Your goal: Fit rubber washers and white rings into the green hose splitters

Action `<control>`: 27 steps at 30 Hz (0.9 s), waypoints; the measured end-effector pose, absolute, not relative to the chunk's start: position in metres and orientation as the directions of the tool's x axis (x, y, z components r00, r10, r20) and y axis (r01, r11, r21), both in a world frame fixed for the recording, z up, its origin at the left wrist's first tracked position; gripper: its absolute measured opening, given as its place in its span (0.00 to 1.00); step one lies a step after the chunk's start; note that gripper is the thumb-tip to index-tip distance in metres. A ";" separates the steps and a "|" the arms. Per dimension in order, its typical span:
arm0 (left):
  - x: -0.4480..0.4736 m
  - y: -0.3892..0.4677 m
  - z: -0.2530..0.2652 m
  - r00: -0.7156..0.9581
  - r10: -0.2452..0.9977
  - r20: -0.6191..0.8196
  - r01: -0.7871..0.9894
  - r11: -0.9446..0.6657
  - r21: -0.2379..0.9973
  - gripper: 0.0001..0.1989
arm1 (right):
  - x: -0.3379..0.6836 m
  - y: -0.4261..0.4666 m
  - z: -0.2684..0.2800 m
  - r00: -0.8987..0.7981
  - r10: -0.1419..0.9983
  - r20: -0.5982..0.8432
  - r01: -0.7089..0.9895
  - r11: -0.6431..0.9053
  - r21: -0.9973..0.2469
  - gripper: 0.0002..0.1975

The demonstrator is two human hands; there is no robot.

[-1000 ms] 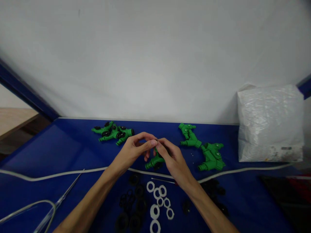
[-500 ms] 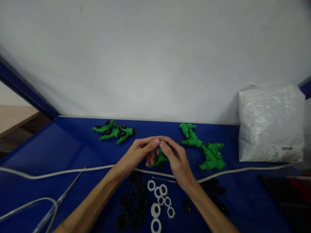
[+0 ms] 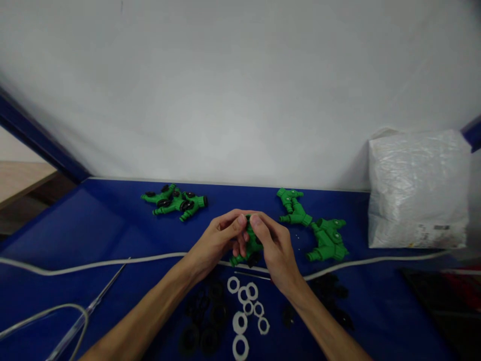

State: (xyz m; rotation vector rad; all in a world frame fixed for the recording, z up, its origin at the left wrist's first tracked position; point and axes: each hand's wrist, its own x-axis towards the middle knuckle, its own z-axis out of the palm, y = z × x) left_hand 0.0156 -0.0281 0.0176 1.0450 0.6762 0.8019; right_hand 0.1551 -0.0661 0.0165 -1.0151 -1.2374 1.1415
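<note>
A green plastic Y-shaped hose connector (image 3: 252,244) is held up between my two hands, with a dark part showing on its underside. My left hand (image 3: 230,233) wraps its far left side, fingers curled and thumb near the top end. From the right, my right hand (image 3: 273,240) closes on the same piece, its thumb close to the left thumb. The fingers cover much of the connector. Below it on the blue table lie several white rings (image 3: 240,322). Several black rings (image 3: 209,341) are left of those. A thin screwdriver (image 3: 251,275) lies partly behind my right wrist.
Green connectors with black knobs (image 3: 176,203) lie at the back left, and green connectors without knobs (image 3: 327,241) at the right. A white cable (image 3: 150,260) crosses the table. A plastic-wrapped package (image 3: 419,193) stands far right. Small black parts (image 3: 330,296) lie near my right forearm.
My right thumb has shifted slightly to the right, away from the left thumb, uncovering more of the connector's top end. Both hands still hold the connector in nearly the same place.
</note>
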 end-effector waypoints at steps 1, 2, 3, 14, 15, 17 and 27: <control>0.016 -0.029 0.018 0.544 0.832 -0.112 -0.248 0.286 0.926 0.26 | 0.155 -0.067 0.017 -0.015 0.987 0.163 -0.092 0.161 -0.983 0.18; 0.016 -0.029 0.017 0.545 0.831 -0.115 -0.251 0.292 0.923 0.25 | 0.155 -0.067 0.017 -0.013 0.987 0.161 -0.095 0.159 -0.983 0.19; 0.016 -0.029 0.017 0.547 0.829 -0.116 -0.254 0.296 0.921 0.24 | 0.154 -0.067 0.017 -0.011 0.987 0.160 -0.094 0.158 -0.983 0.19; 0.018 -0.034 0.020 0.574 0.814 -0.093 -0.302 0.316 0.899 0.22 | 0.153 -0.070 0.016 0.000 0.990 0.144 -0.163 0.142 -0.976 0.18; 0.018 -0.034 0.020 0.575 0.813 -0.091 -0.303 0.315 0.899 0.22 | 0.152 -0.071 0.016 0.000 0.989 0.147 -0.174 0.145 -0.974 0.17; 0.017 -0.035 0.020 0.576 0.813 -0.086 -0.309 0.313 0.898 0.21 | 0.151 -0.071 0.016 0.000 0.989 0.150 -0.196 0.147 -0.970 0.17; 0.017 -0.036 0.021 0.559 0.825 -0.086 -0.314 0.307 0.899 0.20 | 0.150 -0.072 0.010 0.007 0.980 0.201 -0.206 0.198 -0.958 0.16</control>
